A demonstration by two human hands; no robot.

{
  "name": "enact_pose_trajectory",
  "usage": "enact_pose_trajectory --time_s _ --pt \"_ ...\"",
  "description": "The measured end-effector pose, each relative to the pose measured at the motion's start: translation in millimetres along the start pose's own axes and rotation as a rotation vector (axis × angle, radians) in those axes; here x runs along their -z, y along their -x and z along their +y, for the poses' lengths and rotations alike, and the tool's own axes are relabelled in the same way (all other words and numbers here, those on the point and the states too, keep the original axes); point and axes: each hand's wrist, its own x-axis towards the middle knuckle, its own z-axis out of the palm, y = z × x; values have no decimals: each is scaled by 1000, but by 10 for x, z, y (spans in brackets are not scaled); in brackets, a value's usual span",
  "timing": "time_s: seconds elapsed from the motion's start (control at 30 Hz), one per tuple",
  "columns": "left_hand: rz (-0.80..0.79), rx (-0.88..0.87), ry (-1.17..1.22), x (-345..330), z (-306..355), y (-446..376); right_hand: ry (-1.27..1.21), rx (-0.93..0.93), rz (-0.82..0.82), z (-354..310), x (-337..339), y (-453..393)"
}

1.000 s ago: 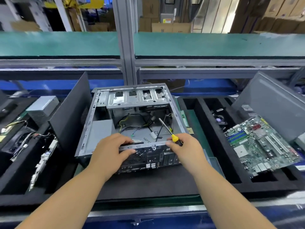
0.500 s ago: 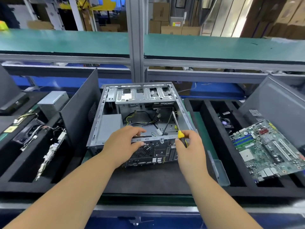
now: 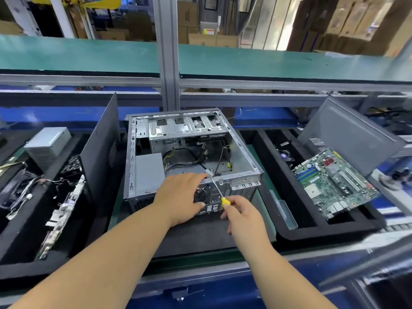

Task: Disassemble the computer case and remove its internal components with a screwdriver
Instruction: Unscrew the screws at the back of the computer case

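The left hand (image 3: 181,196) is covering part of the computer case's (image 3: 191,157) rear panel, hiding the near half of the fan grille beneath the palm. The right hand (image 3: 242,214) is concealing most of the screwdriver's (image 3: 219,192) yellow handle; only its tip end is showing. The shaft's point is lying too fine against the case rim to tell whether it is seated on a screw. The circuit board's (image 3: 334,182) markings are reading too small. Both forearms are running off the bottom edge. The tray (image 3: 26,197) on the left is being cut by the edge, its contents blurring into tangled wires.
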Motion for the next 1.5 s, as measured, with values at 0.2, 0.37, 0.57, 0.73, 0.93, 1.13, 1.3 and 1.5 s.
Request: enact_pose_trajectory --time_s 0.2,0.37,0.57,0.73,0.93,1.13,1.3,1.5 --pt "-21 -32 -31 -19 -34 9 -9 -51 24 5 -78 150" --pt "-40 -54 -48 0 -53 14 -5 -80 30 11 -83 187" --pt "-64 -63 -51 5 -69 8 -32 -102 37 -11 -117 187" --pt "-49 -59 -48 -4 -61 3 -57 -136 29 -10 -140 180" --pt "-46 -60 -52 -6 -63 2 -184 -244 3 -63 -182 174" --pt "-41 -61 -46 -6 -64 -6 -710 -593 -141 -174 -152 202" --pt "-28 -65 -36 -4 -55 -8 -810 -629 -174 -191 -127 202" --pt "-28 -60 -24 -5 -58 -1 -631 -598 -108 -244 -153 210"
